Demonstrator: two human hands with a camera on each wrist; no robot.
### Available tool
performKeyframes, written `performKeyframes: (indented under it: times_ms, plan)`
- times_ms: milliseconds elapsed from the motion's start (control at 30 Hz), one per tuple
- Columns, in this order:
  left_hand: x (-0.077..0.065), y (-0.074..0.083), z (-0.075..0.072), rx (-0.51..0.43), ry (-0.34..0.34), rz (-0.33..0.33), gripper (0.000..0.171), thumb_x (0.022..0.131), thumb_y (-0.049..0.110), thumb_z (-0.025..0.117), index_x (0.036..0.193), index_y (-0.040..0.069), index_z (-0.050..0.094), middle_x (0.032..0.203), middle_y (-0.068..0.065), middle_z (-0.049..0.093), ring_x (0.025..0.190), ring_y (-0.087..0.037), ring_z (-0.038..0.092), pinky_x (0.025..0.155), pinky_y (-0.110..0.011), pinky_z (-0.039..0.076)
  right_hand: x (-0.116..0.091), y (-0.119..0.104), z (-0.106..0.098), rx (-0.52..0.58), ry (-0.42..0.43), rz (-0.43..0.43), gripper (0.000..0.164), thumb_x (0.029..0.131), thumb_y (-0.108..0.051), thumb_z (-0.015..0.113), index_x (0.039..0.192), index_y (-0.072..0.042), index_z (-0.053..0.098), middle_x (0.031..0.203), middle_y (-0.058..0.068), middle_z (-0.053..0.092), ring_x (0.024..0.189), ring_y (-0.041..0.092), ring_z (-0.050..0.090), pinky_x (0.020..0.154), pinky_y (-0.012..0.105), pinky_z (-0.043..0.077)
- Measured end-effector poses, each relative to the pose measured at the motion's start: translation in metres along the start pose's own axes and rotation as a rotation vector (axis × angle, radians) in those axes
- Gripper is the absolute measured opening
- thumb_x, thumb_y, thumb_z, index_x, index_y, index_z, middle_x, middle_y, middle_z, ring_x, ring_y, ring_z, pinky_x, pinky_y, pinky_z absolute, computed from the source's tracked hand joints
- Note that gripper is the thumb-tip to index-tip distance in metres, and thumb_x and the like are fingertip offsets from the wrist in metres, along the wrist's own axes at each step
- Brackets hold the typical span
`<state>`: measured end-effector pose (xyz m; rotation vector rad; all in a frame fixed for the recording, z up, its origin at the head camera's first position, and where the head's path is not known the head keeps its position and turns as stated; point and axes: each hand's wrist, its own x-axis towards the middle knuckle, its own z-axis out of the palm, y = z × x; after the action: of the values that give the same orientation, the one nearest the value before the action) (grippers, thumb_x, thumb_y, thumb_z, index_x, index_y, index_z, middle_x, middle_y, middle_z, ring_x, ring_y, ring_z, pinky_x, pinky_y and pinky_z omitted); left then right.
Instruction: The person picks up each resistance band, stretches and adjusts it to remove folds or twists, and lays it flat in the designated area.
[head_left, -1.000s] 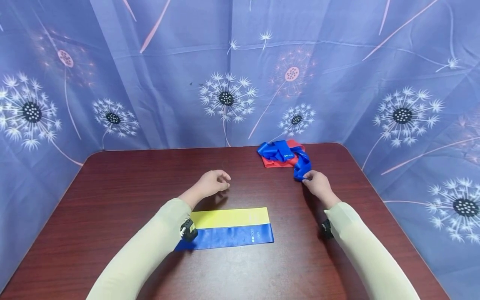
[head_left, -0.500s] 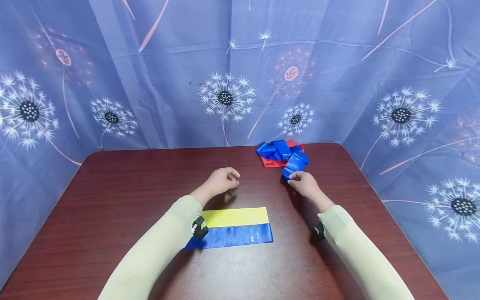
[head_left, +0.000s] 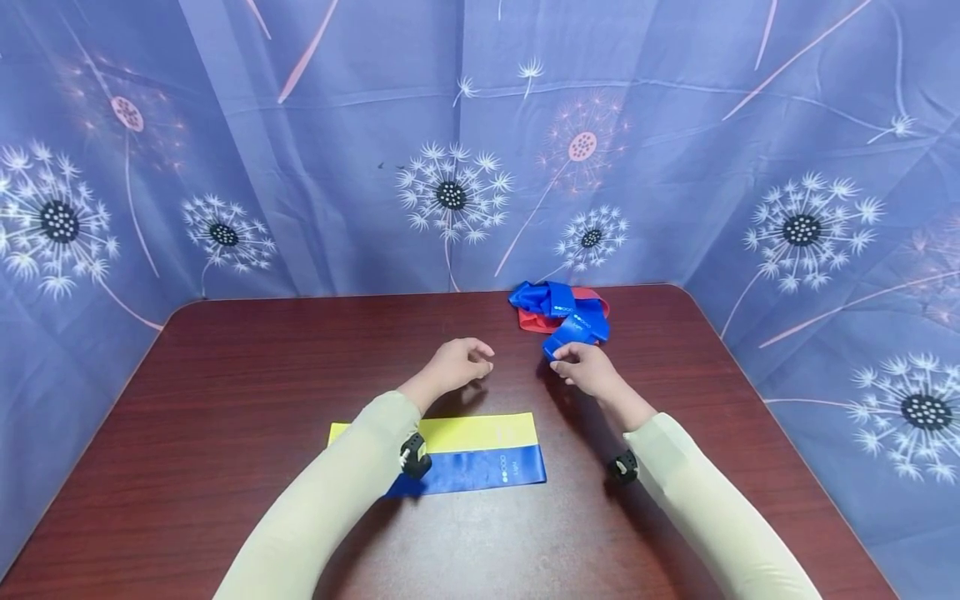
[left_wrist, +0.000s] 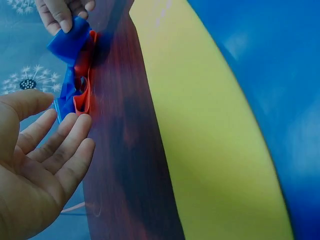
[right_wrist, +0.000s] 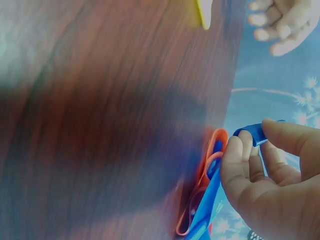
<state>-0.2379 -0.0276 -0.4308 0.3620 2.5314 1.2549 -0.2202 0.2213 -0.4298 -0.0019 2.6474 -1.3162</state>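
Between thumb and fingers my right hand [head_left: 588, 368] pinches one end of a blue resistance band [head_left: 567, 335]. The rest of that band lies crumpled over a red resistance band [head_left: 534, 321] near the table's back edge. My left hand [head_left: 453, 365] hovers over the table, left of the right hand, holding nothing; in the left wrist view its fingers [left_wrist: 70, 150] are loosely bent and apart. Below the left forearm a yellow resistance band [head_left: 480, 432] and another blue resistance band [head_left: 487, 469] lie flat, side by side; the forearm covers part of both.
The dark wood-grain table [head_left: 225, 375] meets a blue dandelion-print curtain [head_left: 360, 167] at the back and sides. Each wrist wears a small black camera, such as the left camera [head_left: 415, 456].
My right hand has moved left, drawing the pinched blue band end with it across the pile. The left hand has shifted right, closer to the right hand.
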Motion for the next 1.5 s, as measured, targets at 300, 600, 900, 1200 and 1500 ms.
performKeyframes:
  times_ms: [300,600,900,1200,1500]
  plan:
    - [0.01,0.012,0.023,-0.186,-0.058,-0.041,0.038,0.103,0.027,0.059,0.13,0.002,0.066,0.111,-0.018,0.076,0.09,-0.024,0.077,0.078,-0.029,0.061,-0.003,-0.011,0.011,0.022,-0.033,-0.004,0.028,0.098,-0.009,0.064,0.119,0.009,0.063,0.117,0.026,0.067,0.094,0.027,0.068,0.086,0.039,0.062]
    - [0.015,0.028,0.045,-0.427,-0.066,-0.126,0.041,0.104,0.021,0.058,0.134,-0.006,0.062,0.117,-0.027,0.074,0.098,-0.032,0.077,0.089,-0.037,0.062,-0.007,-0.016,0.021,0.002,-0.08,-0.07,0.026,0.096,-0.008,0.066,0.116,0.01,0.068,0.114,0.028,0.07,0.087,0.024,0.068,0.078,0.034,0.062]
    - [0.012,0.018,0.041,-0.424,-0.024,-0.193,0.033,0.102,0.005,0.057,0.13,-0.009,0.064,0.113,-0.03,0.073,0.076,-0.024,0.077,0.085,-0.036,0.063,-0.007,-0.004,0.008,0.033,-0.079,-0.014,0.029,0.1,-0.012,0.062,0.119,0.009,0.066,0.12,0.028,0.067,0.1,0.031,0.069,0.088,0.039,0.062]
    - [0.008,-0.001,0.029,-0.434,-0.016,-0.247,0.034,0.101,0.005,0.057,0.134,-0.006,0.061,0.116,-0.029,0.071,0.062,-0.009,0.064,0.079,-0.031,0.063,0.0,0.017,-0.014,0.075,-0.02,0.058,0.033,0.102,-0.012,0.058,0.125,0.011,0.059,0.11,0.026,0.067,0.089,0.021,0.067,0.083,0.03,0.061]
    - [0.001,-0.023,0.007,-0.368,-0.027,-0.246,0.032,0.102,0.005,0.057,0.133,-0.003,0.06,0.107,-0.02,0.069,0.062,-0.01,0.061,0.073,-0.028,0.062,0.007,0.032,-0.028,0.136,0.024,0.115,0.033,0.103,-0.01,0.055,0.128,0.013,0.054,0.1,0.016,0.066,0.08,0.01,0.061,0.072,0.02,0.058]
